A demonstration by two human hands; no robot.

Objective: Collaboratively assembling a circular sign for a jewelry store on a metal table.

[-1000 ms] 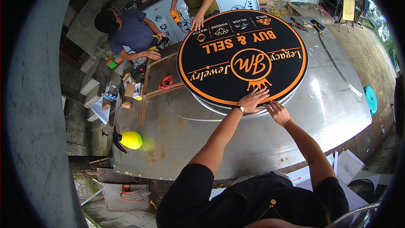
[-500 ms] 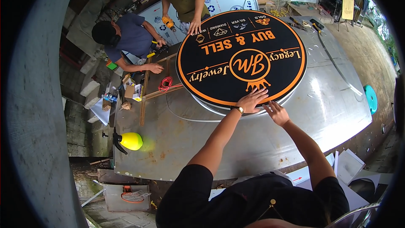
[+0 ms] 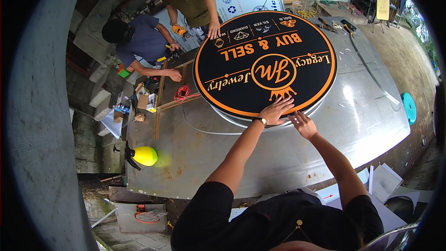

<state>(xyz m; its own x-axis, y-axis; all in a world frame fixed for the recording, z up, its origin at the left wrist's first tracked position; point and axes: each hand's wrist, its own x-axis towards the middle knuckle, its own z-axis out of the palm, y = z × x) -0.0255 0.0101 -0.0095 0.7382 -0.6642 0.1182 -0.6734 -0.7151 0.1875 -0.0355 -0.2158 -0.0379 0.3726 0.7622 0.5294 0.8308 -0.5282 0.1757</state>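
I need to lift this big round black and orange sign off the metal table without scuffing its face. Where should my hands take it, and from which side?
Probably by the pale side wall under the rim, not the face. The round sign lies flat on the metal table and is wide, so spread the left hand and right hand apart along the near edge, fingers hooked under. Another person's hand rests on the far edge.

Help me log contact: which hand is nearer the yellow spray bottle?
Left. The left hand rests on the round sign's near edge, bottle-side; the right hand is farther from the yellow spray bottle.
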